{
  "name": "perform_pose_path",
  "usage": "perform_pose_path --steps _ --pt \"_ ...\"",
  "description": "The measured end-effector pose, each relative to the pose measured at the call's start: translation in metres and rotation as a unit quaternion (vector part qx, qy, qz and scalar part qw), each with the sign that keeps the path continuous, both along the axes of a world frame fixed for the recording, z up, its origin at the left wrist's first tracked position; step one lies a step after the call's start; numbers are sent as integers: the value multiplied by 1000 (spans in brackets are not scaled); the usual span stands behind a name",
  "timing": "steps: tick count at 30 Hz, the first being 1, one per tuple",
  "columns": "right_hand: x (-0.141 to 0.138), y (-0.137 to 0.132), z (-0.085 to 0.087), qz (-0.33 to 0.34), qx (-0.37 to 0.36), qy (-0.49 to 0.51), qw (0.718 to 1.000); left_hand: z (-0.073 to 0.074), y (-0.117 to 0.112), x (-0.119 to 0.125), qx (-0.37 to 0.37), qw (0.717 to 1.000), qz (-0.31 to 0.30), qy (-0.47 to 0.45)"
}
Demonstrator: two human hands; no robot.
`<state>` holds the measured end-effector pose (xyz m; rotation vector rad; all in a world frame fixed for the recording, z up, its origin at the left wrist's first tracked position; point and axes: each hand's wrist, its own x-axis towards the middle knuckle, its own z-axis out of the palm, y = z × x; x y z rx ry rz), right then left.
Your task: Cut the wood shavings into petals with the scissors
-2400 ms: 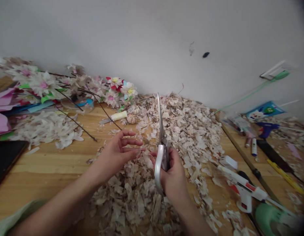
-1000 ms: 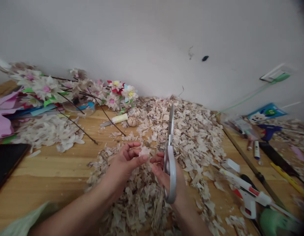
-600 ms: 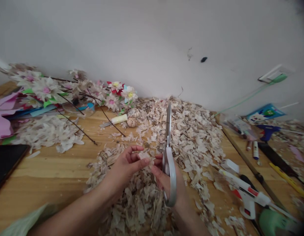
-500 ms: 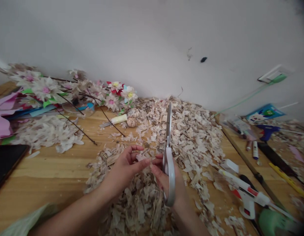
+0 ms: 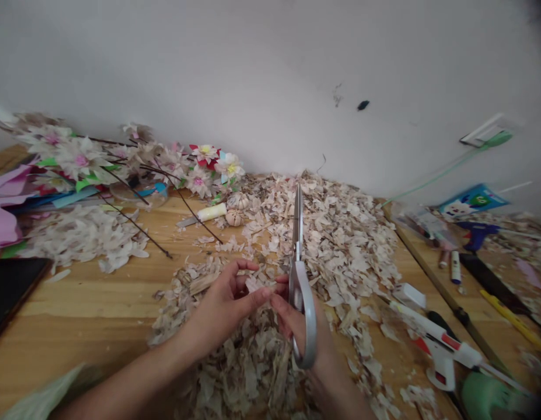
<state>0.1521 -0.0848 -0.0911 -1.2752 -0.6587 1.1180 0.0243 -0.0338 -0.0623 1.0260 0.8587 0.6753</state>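
Observation:
Over a heap of dry garlic skins, my left hand is closed, pinching a small pale piece of garlic skin between thumb and fingers. My right hand holds grey-handled scissors, the handle loop around the hand and the blades pointing away towards the wall. Its thumb and fingertips meet my left fingertips at the piece of skin. Whether the right fingers also grip the skin is hard to see. The scissor blades look closed and stand clear of the skin.
Behind lies a wider spread of garlic skins, with garlic bulbs and a yellow-handled knife. Handmade flowers, sorted white skins and a phone are left. Rightwards lie a white glue gun and a yellow cutter.
Both hands have shifted very slightly, staying together at the fingertips. The scissors have tilted a little, their tips moving slightly left. A bit more of the pinched skin shows.

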Motion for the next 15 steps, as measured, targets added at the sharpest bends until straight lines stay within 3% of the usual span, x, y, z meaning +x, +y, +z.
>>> perform_pose_path --steps 5,15 --pt "-1 -2 12 -16 -22 28 999 4 1 0 -33 999 -5 -8" --pt "-1 -6 11 0 -27 59 998 4 -4 -3 83 996 25 3"
